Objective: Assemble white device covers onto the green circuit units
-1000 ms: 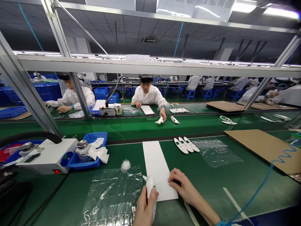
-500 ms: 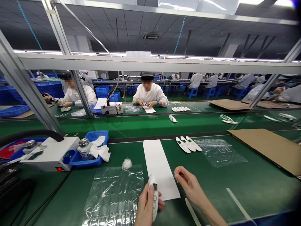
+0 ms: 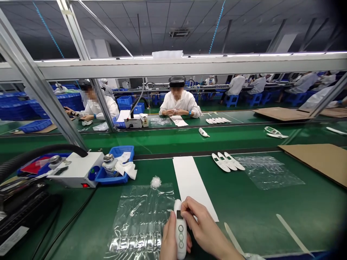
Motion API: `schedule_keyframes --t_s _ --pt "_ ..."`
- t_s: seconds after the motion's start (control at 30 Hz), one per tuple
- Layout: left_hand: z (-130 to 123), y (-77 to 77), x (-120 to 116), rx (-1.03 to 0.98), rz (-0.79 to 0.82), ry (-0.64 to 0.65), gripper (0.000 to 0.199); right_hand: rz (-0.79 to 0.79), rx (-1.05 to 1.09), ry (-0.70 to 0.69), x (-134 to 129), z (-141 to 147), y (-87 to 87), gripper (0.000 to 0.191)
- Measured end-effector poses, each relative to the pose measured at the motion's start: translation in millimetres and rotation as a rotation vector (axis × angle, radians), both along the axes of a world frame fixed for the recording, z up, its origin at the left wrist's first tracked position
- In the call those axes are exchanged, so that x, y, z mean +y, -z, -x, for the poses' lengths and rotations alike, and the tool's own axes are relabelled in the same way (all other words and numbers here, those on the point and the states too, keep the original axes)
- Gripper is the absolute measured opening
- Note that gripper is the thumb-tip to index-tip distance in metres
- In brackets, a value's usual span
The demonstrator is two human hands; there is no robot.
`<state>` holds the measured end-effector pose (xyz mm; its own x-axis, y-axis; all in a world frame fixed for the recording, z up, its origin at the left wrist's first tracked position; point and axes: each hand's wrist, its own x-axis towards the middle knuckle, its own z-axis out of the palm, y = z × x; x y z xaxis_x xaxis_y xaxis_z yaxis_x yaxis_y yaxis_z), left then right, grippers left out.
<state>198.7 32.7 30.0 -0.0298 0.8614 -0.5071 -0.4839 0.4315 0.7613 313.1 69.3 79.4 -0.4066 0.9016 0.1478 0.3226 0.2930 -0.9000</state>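
White device (image 3: 180, 231) between hands (image 3: 169, 236), by edge of paper (image 3: 193, 182), tabletop (image 3: 252, 211) spreading rightward

The white device (image 3: 181, 234) is long and rounded, with one small dark screen (image 3: 178, 214) and, below it, three round buttons (image 3: 181, 236). It is held in the left hand (image 3: 169, 236), buttons facing the person.

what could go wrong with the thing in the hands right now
The bare fingertips of the right hand are at the dark display window, so they might smudge or scratch it.

The white handheld device seems to be gripped mainly by the left hand; if that grip slipped, it could knock against the green bench.

The loose clear plastic sheet lies close beside the left hand and could get snagged or dragged.
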Motion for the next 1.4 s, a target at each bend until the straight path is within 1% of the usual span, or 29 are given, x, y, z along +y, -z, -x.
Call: schedule_keyframes --t_s 0.13,0.37,0.77,0.87,1.03,1.23,1.3,1.33,1.4 --pt "3.2 1.5 -1.6 -0.006 0.010 -0.007 0.072 0.009 -0.035 -0.027 -0.1 3.2 -0.3 0.019" --pt "5.6 -2.4 -3.1 0.024 0.012 0.023 0.074 0.013 -0.069 -0.048 0.2 2.3 0.5 0.019" --pt "5.6 -9.6 -4.9 0.074 0.006 0.007 0.075 0.048 -0.057 -0.048 0.5 4.5 0.4 0.019" --pt "5.9 -11.5 -5.5 0.084 0.027 -0.006 0.074 0.045 -0.062 -0.059 0.1 4.7 -0.4 0.020" --pt "6.2 -9.0 -5.2 0.072 0.012 0.004 0.076 0.030 -0.076 -0.056 0.2 6.5 -2.2 0.020" --pt "6.2 -9.0 -7.4 0.081 0.018 0.012 0.082 -0.022 -0.013 -0.030 -2.8 7.4 -3.5 0.021" --pt "5.9 -7.5 -8.3 0.124 0.043 -0.021 0.084 -0.022 -0.013 -0.023 -3.4 8.0 -1.7 0.022" --pt "5.7 -6.3 -8.3 0.151 0.032 -0.031 0.085 -0.016 -0.014 -0.019 -3.3 8.5 0.1 0.022" --pt "5.6 -3.9 -7.3 0.195 -0.054 -0.003 0.082 0.039 0.013 -0.012 -2.5 10.0 5.4 0.023"
